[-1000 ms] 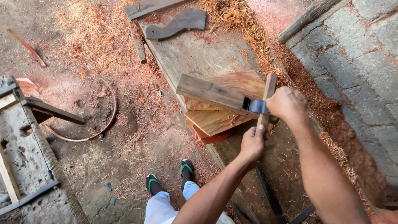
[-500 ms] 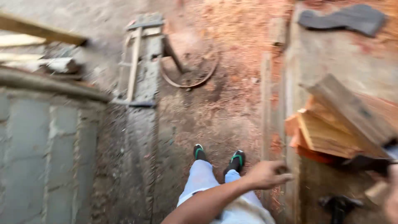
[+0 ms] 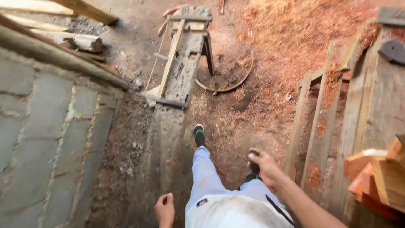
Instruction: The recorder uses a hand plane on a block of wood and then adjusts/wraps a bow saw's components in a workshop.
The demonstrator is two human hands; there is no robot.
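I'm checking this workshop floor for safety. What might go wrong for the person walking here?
Thick sawdust hides the ground, so a slip seems possible. The curved metal hoop and the long wooden bench lie close ahead of the feet and might trip them. The right hand swings near the upright planks and may knock them; the left hand hangs free.
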